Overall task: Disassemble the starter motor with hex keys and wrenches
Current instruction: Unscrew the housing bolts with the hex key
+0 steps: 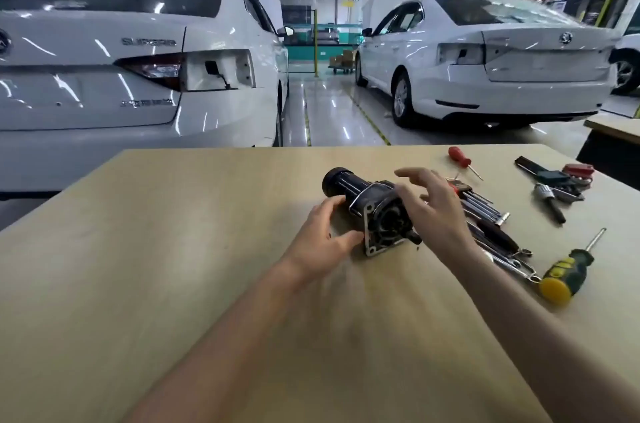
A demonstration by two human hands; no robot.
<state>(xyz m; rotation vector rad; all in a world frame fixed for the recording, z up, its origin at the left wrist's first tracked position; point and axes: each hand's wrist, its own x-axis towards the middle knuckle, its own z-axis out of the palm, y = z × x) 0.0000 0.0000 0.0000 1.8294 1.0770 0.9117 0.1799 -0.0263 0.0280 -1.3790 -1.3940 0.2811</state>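
Note:
The starter motor [360,197], a black cylinder with a grey metal flange end, lies on its side in the middle of the wooden table [138,267]. My left hand [323,239] is around its near side, fingers curled on the body and thumb by the flange. Fingers spread and relaxed, my right hand [433,204] hovers just over the flange end and holds nothing. A set of hex keys [479,206] in a red holder and several wrenches [502,249] lie right of the motor, partly hidden by my right hand.
A red screwdriver [462,161], a green-yellow screwdriver [568,270] and pliers with other tools [557,183] lie at the table's right. Two white cars [138,59] [485,52] are parked beyond the table's far edge. Another table corner [613,130] stands at far right.

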